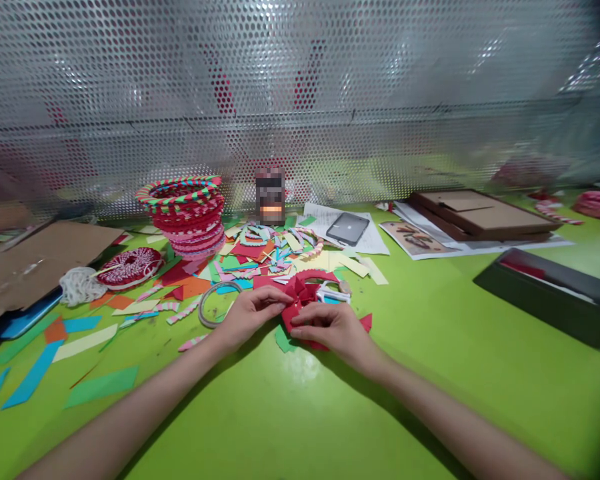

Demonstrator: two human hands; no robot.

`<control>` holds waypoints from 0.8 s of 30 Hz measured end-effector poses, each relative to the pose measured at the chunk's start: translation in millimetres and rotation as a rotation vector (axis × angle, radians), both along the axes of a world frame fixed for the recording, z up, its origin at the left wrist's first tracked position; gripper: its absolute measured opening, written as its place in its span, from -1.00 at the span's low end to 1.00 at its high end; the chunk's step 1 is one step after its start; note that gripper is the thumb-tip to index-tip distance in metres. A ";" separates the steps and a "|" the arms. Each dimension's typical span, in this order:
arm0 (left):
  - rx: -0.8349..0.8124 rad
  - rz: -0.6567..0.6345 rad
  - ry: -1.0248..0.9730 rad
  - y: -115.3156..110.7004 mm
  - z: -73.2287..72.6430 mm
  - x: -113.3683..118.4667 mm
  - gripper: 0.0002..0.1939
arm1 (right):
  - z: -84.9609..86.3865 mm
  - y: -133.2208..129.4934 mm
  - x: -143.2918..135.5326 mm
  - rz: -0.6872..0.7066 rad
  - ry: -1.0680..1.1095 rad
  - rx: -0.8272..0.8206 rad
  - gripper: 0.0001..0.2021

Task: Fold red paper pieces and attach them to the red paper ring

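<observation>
Between my hands is a piece of folded red paper [290,315] with pointed flaps. My left hand [260,310] pinches its left side with thumb and fingertips. The thumb and fingers of my right hand [335,327] close on its right side, hiding part of it. Just behind my right hand lies a white-handled object [333,293], partly covered, and a curved red folded-paper strip [320,275]. A torn green scrap [283,341] shows under the red paper. To the left of my left hand rests a grey tape ring [204,312].
Coloured paper strips [100,389] cover the left and middle of the green table [300,427]. A stack of woven-looking rings [187,220], white yarn [83,287] and cardboard [45,260] are left. A phone [349,229], brown frames [485,213] and a dark box [550,293] are right.
</observation>
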State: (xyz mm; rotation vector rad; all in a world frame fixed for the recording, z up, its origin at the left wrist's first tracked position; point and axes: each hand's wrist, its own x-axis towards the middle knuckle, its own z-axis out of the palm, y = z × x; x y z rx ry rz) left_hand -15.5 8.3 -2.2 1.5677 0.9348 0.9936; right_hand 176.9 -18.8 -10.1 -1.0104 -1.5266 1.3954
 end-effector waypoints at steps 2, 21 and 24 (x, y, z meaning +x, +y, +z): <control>-0.029 0.015 -0.007 0.3 -0.6 -0.1 -0.89 | 0.1 -0.2 0.0 -0.042 0.002 -0.042 -0.77; -0.159 0.018 -0.059 -4.5 6.6 3.8 -0.85 | 1.3 0.0 -3.2 -0.103 0.052 -0.068 -0.74; -0.164 0.009 -0.058 -4.8 5.1 3.5 -0.85 | 1.5 -0.2 -2.4 -0.096 0.030 -0.024 -0.73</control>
